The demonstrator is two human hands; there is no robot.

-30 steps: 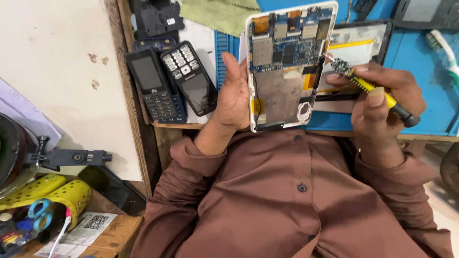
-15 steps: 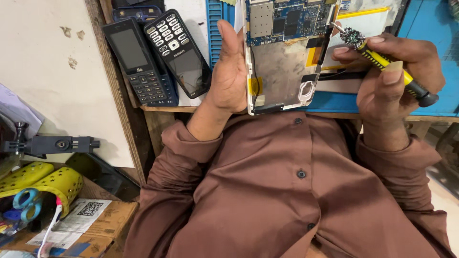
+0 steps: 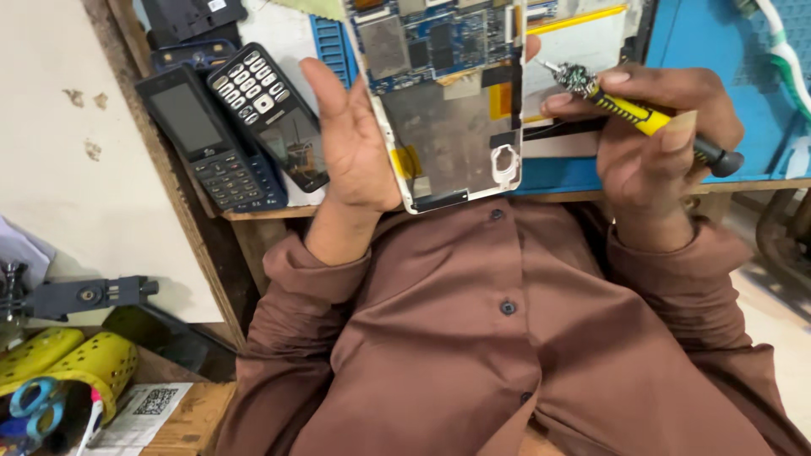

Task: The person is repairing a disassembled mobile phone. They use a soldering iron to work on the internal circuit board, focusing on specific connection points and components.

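My left hand (image 3: 355, 143) grips the left edge of an opened tablet (image 3: 452, 127), held upright with its blue circuit board and silver inner back facing me. My right hand (image 3: 659, 139) holds a yellow and black screwdriver (image 3: 642, 118); its metal tip points left, close to the tablet's right edge. Behind the tablet lies a white panel with a yellow strip (image 3: 583, 42) on the blue mat (image 3: 718, 76). My brown shirt (image 3: 507, 338) fills the lower frame.
Two keypad phones (image 3: 228, 135) lie on the wooden bench left of my left hand. A black clamp tool (image 3: 84, 295) sticks out at the left. Below it sits a yellow perforated holder (image 3: 76, 367) with scissors. A white-green brush (image 3: 781, 51) lies at top right.
The view has shifted so the tablet and both hands sit higher in the frame. The screwdriver tip stays near the tablet's right edge. Both grips are unchanged.
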